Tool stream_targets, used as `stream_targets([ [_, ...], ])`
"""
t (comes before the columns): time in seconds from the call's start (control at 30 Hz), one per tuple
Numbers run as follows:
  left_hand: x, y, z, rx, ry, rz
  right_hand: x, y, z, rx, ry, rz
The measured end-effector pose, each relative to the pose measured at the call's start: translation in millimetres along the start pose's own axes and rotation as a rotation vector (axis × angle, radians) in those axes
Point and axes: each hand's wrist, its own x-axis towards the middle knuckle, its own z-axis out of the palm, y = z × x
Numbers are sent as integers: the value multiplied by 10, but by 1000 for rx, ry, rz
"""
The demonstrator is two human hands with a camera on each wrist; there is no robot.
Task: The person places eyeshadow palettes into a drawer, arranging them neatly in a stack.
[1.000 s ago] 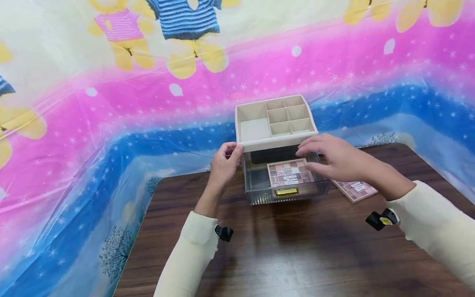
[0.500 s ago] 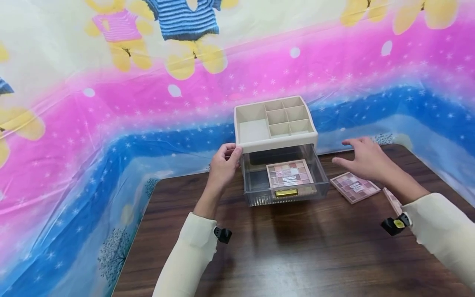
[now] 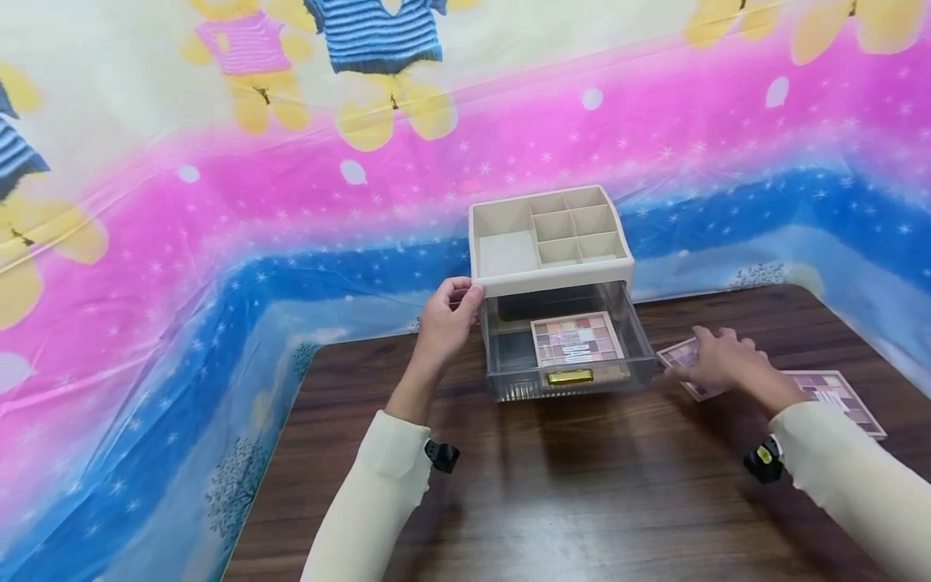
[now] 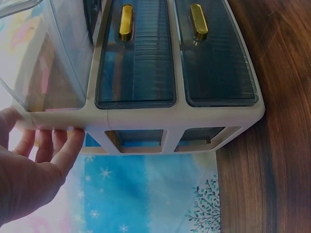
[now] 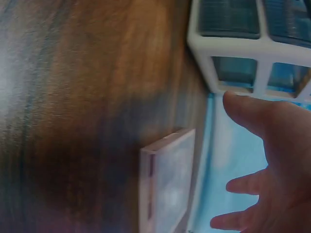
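Observation:
A cream desktop organizer (image 3: 556,279) stands at the back of the table with its clear top drawer (image 3: 502,386) pulled out. Inside that drawer lies an eyeshadow palette (image 3: 578,338). My left hand (image 3: 445,319) grips the organizer's upper left corner, thumb on the front side and fingers round the side frame. My right hand (image 3: 727,362) hovers over a second eyeshadow palette (image 3: 680,354) and partly hides it. In the right wrist view its thumb and fingers are spread apart, with a blurred palette (image 5: 167,187) beyond them. Partly behind the right wrist, another palette (image 3: 847,400) lies on the table.
Two lower drawers with gold handles, a middle drawer (image 4: 138,63) and a bottom drawer (image 4: 216,63), are closed. The organizer's divided top tray (image 3: 505,255) has several compartments. A patterned cloth (image 3: 349,242) hangs behind the brown wooden table (image 3: 524,501).
My right hand has moved from beside the drawer to the right and then down over the palette on the table. My left hand keeps its grip on the organizer's corner.

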Motion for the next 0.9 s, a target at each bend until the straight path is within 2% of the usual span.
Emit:
stream_targets([
  [0.13,9,-1,11,20,-5,1,17,58,82,0,-46,22],
  [0.33,4,-16,2,16,1,4,48,95,124,-19,-78,20],
  [0.5,7,-26,-4,16,3,12,84,126,161,-27,-100,53],
  [0.73,4,-30,-4,14,6,11,120,177,231,3,-88,101],
  [0.9,3,-26,4,14,12,6,133,206,274,15,-50,120],
])
